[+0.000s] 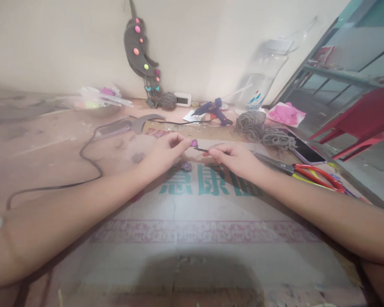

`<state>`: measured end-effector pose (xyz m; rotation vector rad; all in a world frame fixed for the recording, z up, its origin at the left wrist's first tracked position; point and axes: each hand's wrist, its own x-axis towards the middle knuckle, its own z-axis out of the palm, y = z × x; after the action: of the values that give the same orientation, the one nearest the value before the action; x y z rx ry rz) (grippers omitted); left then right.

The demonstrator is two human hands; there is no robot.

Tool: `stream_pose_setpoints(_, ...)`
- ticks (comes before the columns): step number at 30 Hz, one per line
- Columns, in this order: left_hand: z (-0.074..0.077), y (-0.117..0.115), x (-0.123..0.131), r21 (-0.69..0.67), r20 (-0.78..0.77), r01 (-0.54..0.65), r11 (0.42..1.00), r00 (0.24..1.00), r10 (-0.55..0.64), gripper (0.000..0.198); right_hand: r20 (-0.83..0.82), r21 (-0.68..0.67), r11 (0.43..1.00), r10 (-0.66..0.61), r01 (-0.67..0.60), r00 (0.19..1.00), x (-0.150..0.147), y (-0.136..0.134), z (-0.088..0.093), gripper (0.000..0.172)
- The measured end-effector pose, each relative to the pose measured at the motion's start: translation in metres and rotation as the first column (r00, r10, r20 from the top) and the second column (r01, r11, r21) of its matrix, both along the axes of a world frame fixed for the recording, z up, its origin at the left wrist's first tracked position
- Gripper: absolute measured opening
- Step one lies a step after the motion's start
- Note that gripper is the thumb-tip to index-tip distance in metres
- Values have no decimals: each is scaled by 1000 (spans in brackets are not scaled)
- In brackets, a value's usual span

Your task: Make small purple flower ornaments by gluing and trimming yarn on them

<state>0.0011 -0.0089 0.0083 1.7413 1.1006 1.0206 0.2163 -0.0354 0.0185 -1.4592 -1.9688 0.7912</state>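
Note:
My left hand pinches a small purple piece with a bright pink-violet middle between thumb and fingertips. Closed around a thin, dark, pointed tool, my right hand holds its tip just below that piece; the rest of the tool is hidden in the fingers, so its kind cannot be made out. A small grey-purple bead-like lump lies on the printed cardboard sheet beneath the hands.
Red-handled scissors and a phone lie right, near grey yarn. Behind are a blue glue gun, a clear water jug and a grey moon-shaped ornament. A black cord crosses the left side.

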Motion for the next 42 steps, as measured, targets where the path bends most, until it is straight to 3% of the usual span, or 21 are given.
stream_pose_setpoints(42, 0, -2, 0, -15, 13, 1, 1000, 1000, -1, 29, 4, 28, 1000, -4, 3, 1000, 3, 0, -7, 45)
